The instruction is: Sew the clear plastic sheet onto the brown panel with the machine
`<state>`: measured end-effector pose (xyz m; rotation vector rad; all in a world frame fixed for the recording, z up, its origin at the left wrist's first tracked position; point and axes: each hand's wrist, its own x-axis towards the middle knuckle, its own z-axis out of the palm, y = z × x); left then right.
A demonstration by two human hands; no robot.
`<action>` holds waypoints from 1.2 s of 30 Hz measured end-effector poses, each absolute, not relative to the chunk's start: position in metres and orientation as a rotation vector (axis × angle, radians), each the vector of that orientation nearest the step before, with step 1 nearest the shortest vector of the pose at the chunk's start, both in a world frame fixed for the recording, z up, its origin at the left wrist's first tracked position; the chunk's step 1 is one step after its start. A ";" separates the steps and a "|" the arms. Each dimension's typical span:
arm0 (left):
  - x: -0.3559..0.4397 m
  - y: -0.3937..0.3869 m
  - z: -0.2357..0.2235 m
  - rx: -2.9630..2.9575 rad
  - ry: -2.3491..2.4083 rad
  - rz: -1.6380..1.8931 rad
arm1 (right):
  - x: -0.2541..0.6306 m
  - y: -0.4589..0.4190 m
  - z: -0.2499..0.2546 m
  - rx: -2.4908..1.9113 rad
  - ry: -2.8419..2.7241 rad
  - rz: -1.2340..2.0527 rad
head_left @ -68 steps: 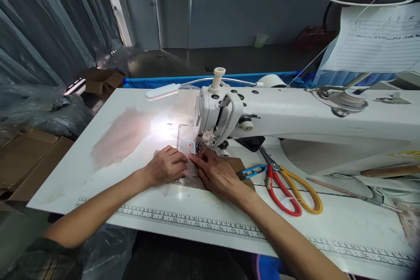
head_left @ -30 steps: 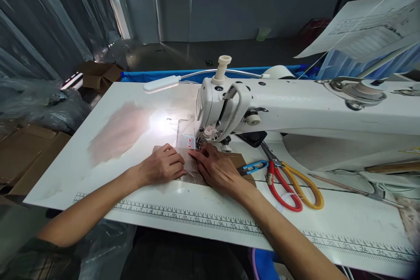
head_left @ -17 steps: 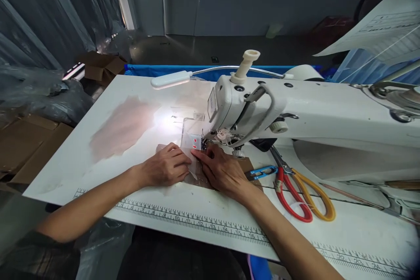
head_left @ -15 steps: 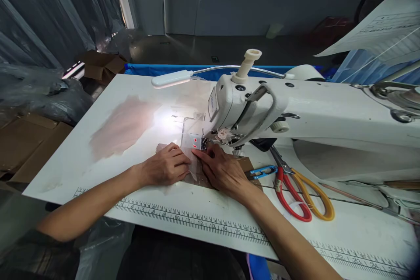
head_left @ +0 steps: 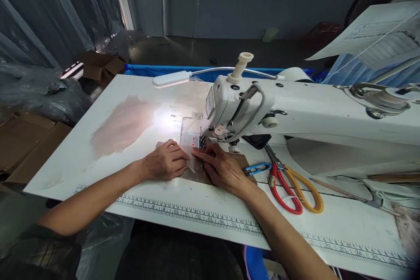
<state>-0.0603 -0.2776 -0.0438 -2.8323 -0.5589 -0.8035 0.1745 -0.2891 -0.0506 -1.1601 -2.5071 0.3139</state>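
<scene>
A white sewing machine (head_left: 308, 107) stands on the table, and both hands are just in front of its presser foot (head_left: 205, 141). Between them lies a thin, sheer, pale piece of fabric (head_left: 193, 162), its near end reaching over a brown sheet (head_left: 201, 177). My left hand (head_left: 165, 160) is closed on the fabric's left side with curled fingers. Close to the foot, my right hand (head_left: 223, 168) has its index finger stretched onto the fabric and the other fingers bent; its grip underneath is partly hidden. Beyond the fingertips shows the metal plate (head_left: 189, 139) with red marks.
Right of my right hand are blue thread snips (head_left: 257, 169) and scissors (head_left: 281, 181) with red and yellow handles. A lamp (head_left: 172, 79) lights the white table (head_left: 78, 148), which has a printed ruler (head_left: 197, 218) along its front edge. Cardboard boxes (head_left: 29, 148) stand left.
The view has shifted slightly, so the machine and scissors appear farther left. Both hands keep nearly the same place on the fabric, the left shifting very slightly.
</scene>
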 end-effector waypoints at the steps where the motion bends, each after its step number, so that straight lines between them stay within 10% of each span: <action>1: -0.061 -0.277 -0.044 -2.836 -0.551 -0.808 | 0.174 -0.289 -0.050 -1.166 -2.517 0.301; 36: -0.061 -0.251 -0.039 -2.914 -0.838 -0.680 | 0.175 -0.304 -0.038 -1.079 -2.513 0.374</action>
